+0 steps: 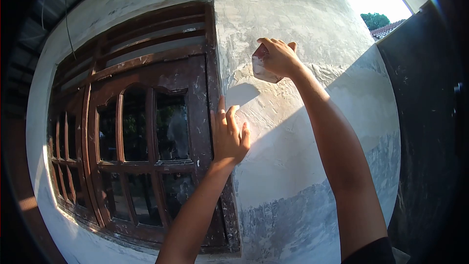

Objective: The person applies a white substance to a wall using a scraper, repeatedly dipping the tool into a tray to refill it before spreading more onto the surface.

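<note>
My right hand [279, 56] is raised high against a plastered wall [303, 137] and grips a flat plaster-smeared tool [261, 68], pressed to the wall surface. The wall under it carries rough fresh white plaster; lower down the coat looks smoother, then grey and patchy. My left hand [228, 134] rests flat, fingers spread, where the brown wooden window frame [200, 107] meets the wall edge. It holds nothing.
A brown wooden window [141, 132] with several glass panes fills the left side, splashed with plaster specks. A dark wall or panel [425, 117] stands at the right. Roofs and a tree [376, 19] show in the top right under bright sky.
</note>
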A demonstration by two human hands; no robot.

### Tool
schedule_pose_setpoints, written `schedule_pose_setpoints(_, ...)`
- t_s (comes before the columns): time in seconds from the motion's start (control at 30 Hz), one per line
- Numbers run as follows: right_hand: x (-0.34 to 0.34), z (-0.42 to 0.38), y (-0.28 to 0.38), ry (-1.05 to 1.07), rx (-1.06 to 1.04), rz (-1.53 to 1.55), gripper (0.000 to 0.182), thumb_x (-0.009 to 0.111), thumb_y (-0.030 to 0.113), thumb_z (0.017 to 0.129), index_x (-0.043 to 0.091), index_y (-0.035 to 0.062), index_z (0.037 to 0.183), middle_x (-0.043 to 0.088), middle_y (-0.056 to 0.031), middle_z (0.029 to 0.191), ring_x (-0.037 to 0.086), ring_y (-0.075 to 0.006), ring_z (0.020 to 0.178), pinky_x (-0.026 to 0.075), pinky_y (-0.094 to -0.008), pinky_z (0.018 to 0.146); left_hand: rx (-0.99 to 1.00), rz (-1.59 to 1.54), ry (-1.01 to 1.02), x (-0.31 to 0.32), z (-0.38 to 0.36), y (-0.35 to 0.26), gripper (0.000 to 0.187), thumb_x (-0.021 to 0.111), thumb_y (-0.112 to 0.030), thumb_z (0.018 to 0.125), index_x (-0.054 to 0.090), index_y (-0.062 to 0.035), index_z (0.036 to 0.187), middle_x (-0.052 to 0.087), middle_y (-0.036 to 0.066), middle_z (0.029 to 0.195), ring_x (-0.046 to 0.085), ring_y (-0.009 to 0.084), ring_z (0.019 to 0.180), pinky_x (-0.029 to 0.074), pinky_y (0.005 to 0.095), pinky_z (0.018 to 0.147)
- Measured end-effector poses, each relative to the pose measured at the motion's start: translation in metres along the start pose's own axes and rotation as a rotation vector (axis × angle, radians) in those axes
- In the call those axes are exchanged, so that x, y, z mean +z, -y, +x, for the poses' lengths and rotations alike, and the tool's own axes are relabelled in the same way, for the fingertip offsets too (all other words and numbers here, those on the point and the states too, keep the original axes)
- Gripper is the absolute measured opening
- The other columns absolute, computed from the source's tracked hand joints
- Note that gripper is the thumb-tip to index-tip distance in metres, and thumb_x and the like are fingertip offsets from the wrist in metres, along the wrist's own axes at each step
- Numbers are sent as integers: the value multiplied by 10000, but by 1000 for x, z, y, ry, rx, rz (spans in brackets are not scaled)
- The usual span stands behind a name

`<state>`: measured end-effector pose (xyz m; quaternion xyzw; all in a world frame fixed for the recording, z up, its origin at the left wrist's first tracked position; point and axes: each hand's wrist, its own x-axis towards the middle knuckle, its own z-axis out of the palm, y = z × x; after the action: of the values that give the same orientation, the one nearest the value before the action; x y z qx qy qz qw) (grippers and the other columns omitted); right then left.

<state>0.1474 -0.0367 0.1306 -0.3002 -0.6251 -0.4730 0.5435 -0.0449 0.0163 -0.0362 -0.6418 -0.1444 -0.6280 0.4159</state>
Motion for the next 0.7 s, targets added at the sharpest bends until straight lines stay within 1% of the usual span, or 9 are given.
schedule_pose_setpoints(0.1, 3, 0, -6, -23, 227, -86, 583, 565, 137, 701, 513, 108, 1281, 605, -109, 1142, 543, -249, 1134, 271, -483, 948, 9, -7, 2, 1, -1, 3, 515, 516, -76, 809, 316, -37, 1282, 244, 311, 1426, 363, 456, 1207, 283, 514, 1029)
schedule_pose_setpoints(0.13, 4, -1, -9, -22, 226, -84, 583, 565, 137, 701, 513, 108, 1281, 605, -109, 1142, 543, -249, 1134, 271, -483, 948, 26, -4, -11, 1, -2, 3, 520, 516, -71, 809, 307, -45, 1284, 251, 313, 1419, 367, 455, 1201, 284, 514, 1027)
schedule_pose_setpoints(0.2, 6, -2, -13, -180, 257, 55, 615, 566, 155, 716, 485, 106, 1323, 602, -116, 1141, 543, -252, 1135, 269, -485, 954, 26, -7, -13, 1, -2, 2, 518, 516, -67, 810, 304, -45, 1283, 249, 315, 1418, 367, 456, 1200, 281, 513, 1030)
schedule_pose_setpoints(0.33, 17, -5, 0, 17, 234, -9, 679, 584, 148, 734, 425, 104, 1393, 600, -131, 1123, 550, -249, 1114, 277, -461, 944, 19, -3, 10, -2, 0, 0, 512, 516, -68, 818, 301, -46, 1282, 241, 317, 1421, 357, 459, 1216, 266, 517, 1044)
schedule_pose_setpoints(0.43, 5, -8, 2, -227, 469, -152, 666, 590, 183, 781, 403, 129, 1418, 592, -116, 1106, 559, -244, 1086, 298, -465, 920, 15, 26, 16, -1, -1, 1, 514, 520, -76, 821, 305, -44, 1287, 235, 311, 1428, 339, 469, 1238, 260, 524, 1051)
schedule_pose_setpoints(0.5, -1, -11, 3, -223, 516, -77, 683, 594, 216, 775, 395, 96, 1417, 578, -116, 1111, 562, -233, 1070, 316, -465, 936, 22, 32, 18, -3, -1, 0, 518, 525, -79, 821, 308, -38, 1290, 237, 307, 1427, 336, 472, 1240, 263, 526, 1049)
schedule_pose_setpoints(0.53, -1, -12, 6, -199, 528, 21, 686, 598, 218, 781, 386, 89, 1421, 577, -121, 1115, 564, -241, 1072, 332, -463, 930, 24, 36, 16, -3, -1, -1, 522, 529, -82, 821, 312, -31, 1292, 240, 304, 1427, 334, 474, 1242, 265, 528, 1047)
schedule_pose_setpoints(0.63, 17, -13, 21, -223, 356, 212, 662, 589, 196, 801, 382, 53, 1414, 569, -170, 1111, 565, -301, 1080, 413, -444, 913, 37, 4, -14, 0, -2, 1, 525, 534, -89, 822, 316, -17, 1294, 237, 300, 1430, 337, 470, 1239, 266, 525, 1047)
schedule_pose_setpoints(0.7, 31, -16, 28, -171, 304, 215, 649, 604, 185, 796, 408, 137, 1412, 572, -179, 1075, 573, -319, 1046, 443, -408, 898, 24, 10, 12, -3, -2, -1, 526, 534, -92, 823, 316, -13, 1295, 233, 298, 1434, 337, 467, 1241, 268, 525, 1045)
